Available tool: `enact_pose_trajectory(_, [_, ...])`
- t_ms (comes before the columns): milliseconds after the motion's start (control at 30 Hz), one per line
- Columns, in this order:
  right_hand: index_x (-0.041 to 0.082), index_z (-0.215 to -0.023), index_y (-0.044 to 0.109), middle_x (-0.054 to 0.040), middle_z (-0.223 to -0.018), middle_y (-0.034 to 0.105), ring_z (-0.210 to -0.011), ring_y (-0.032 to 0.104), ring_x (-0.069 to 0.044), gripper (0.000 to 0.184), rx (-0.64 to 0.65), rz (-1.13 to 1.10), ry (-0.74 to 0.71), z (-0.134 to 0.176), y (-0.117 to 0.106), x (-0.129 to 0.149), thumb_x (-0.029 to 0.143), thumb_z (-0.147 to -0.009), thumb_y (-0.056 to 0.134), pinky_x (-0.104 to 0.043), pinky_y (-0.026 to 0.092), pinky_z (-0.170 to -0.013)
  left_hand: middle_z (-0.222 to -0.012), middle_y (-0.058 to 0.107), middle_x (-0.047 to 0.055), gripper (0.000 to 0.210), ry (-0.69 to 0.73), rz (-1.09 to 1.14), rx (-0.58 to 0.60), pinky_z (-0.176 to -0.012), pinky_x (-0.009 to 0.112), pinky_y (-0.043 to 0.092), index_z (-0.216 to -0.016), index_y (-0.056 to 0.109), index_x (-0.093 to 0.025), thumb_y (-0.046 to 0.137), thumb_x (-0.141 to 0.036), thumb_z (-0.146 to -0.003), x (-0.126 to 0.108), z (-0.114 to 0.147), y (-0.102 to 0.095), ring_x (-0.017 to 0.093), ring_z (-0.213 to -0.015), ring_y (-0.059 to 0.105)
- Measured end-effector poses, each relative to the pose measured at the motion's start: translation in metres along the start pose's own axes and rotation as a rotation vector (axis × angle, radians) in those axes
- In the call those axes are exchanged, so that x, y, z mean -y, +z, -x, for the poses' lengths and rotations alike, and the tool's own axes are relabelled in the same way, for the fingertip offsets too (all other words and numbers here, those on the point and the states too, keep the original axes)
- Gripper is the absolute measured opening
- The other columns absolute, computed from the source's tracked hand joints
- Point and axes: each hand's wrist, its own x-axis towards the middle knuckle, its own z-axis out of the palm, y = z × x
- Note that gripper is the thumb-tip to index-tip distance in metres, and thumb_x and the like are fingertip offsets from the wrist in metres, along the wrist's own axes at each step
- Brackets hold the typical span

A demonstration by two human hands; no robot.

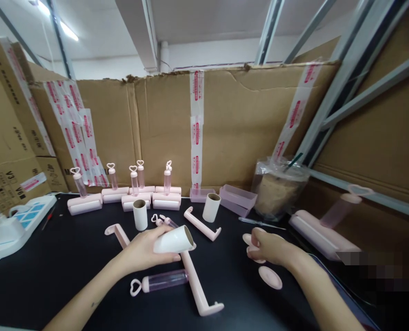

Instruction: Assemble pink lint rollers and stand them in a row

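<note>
My left hand [145, 250] is wrapped round a white lint roller refill [175, 240], tilted with its open cardboard end to the right. Below it lie a pink roller frame [195, 285] and a clear pinkish handle [166, 280] with a heart-shaped loop. My right hand [268, 246] has its fingertips pinched on a pink oval end cap [256, 254], one of several clustered there; the fingers partly hide them. Another oval cap [270, 277] lies just nearer to me. Two more refills [140, 216] stand upright beyond my left hand.
Several assembled pink lint rollers [166, 201] line the back left; another [323, 234] lies at right. Translucent pink covers [239, 200], a screwdriver [262, 224] and a bagged drink cup [278, 188] sit at the back. A power strip [35, 220] is at left. Cardboard [163, 128] walls the table.
</note>
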Motion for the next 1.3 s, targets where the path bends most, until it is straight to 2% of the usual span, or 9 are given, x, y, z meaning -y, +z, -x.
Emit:
enact_pose_trajectory(100, [0.024,-0.083,0.063,-0.0015,-0.068,0.066,-0.061,0.065,-0.023,0.023,0.026,-0.010,-0.057,0.002,-0.011,0.013,0.020,-0.061,0.058,-0.030,0.045,-0.053,-0.105,0.065,0.002,0.054,0.001,-0.012,0.004,-0.078,0.030,0.045,-0.113,0.056,-0.025,0.066,-0.051,-0.067,0.000,0.000,0.003,0.023,-0.089,0.061])
enact_pose_trajectory(167, [0.027,-0.099,0.062,-0.0027,-0.084,0.067,-0.074,0.065,-0.022,0.027,-0.018,-0.111,-0.179,0.007,-0.019,0.030,0.027,-0.072,0.054,-0.032,0.048,-0.067,-0.103,0.066,0.002,0.053,-0.008,-0.028,-0.008,-0.077,0.029,0.045,-0.113,0.056,-0.026,0.067,-0.051,-0.067,0.000,-0.001,0.005,0.022,-0.087,0.062])
enact_pose_trajectory(300, [0.022,-0.093,0.059,-0.0062,-0.092,0.066,-0.083,0.064,-0.021,0.022,-0.127,-0.726,-0.437,0.024,-0.019,0.083,0.038,-0.078,0.059,-0.034,0.051,-0.077,-0.101,0.067,0.001,0.052,-0.019,-0.037,-0.039,-0.079,0.031,0.046,-0.112,0.057,-0.026,0.067,-0.050,-0.067,0.000,-0.001,0.010,0.023,-0.088,0.062])
enact_pose_trajectory(400, [0.022,-0.095,0.061,-0.0064,-0.100,0.068,-0.093,0.064,-0.021,0.024,-0.069,-1.133,-0.464,0.037,-0.004,0.117,0.036,-0.076,0.065,-0.033,0.053,-0.081,-0.104,0.067,0.003,0.051,-0.017,0.018,-0.054,-0.081,0.031,0.046,-0.114,0.056,-0.024,0.066,-0.048,-0.070,-0.002,-0.001,0.014,0.023,-0.090,0.062])
enact_pose_trajectory(500, [0.023,-0.097,0.065,-0.0066,-0.108,0.068,-0.100,0.063,-0.022,0.023,0.000,-1.286,-0.451,0.045,0.013,0.130,0.033,-0.076,0.068,-0.035,0.052,-0.085,-0.111,0.064,0.005,0.053,0.005,0.096,-0.077,-0.085,0.032,0.046,-0.119,0.053,-0.021,0.064,-0.044,-0.073,-0.003,-0.001,0.017,0.024,-0.096,0.060])
enact_pose_trajectory(667, [0.025,-0.098,0.070,-0.0082,-0.118,0.064,-0.108,0.059,-0.024,0.023,-0.062,-1.334,-0.453,0.048,0.026,0.130,0.032,-0.076,0.068,-0.041,0.048,-0.093,-0.122,0.058,0.007,0.054,0.053,0.117,-0.103,-0.097,0.038,0.040,-0.123,0.048,-0.021,0.064,-0.040,-0.074,-0.003,0.001,0.020,0.025,-0.107,0.056])
enact_pose_trajectory(833, [0.030,-0.096,0.073,-0.0053,-0.121,0.063,-0.112,0.057,-0.025,0.021,-0.123,-1.329,-0.443,0.050,0.029,0.132,0.029,-0.076,0.068,-0.040,0.050,-0.091,-0.138,0.044,0.008,0.069,0.121,0.124,-0.093,-0.104,0.041,0.035,-0.138,0.027,-0.028,0.060,-0.038,-0.079,0.000,0.003,0.022,0.025,-0.120,0.048])
enact_pose_trajectory(1000, [0.034,-0.097,0.072,-0.0027,-0.112,0.069,-0.109,0.060,-0.025,0.023,-0.178,-1.276,-0.447,0.053,0.030,0.134,0.029,-0.075,0.069,-0.044,0.046,-0.096,-0.146,0.033,0.003,0.064,0.218,0.046,-0.089,-0.111,0.041,0.025,-0.139,0.025,-0.033,0.055,-0.037,-0.083,0.000,0.007,0.025,0.024,-0.133,0.031])
enact_pose_trajectory(1300, [0.032,-0.113,0.064,-0.0025,-0.118,0.065,-0.112,0.059,-0.025,0.032,-0.192,-1.116,-0.523,0.058,0.038,0.136,0.028,-0.081,0.063,-0.043,0.044,-0.099,-0.144,0.035,0.007,0.066,0.237,0.018,-0.065,-0.110,0.044,0.024,-0.141,0.025,-0.028,0.056,-0.033,-0.083,-0.002,0.011,0.025,0.027,-0.134,0.029])
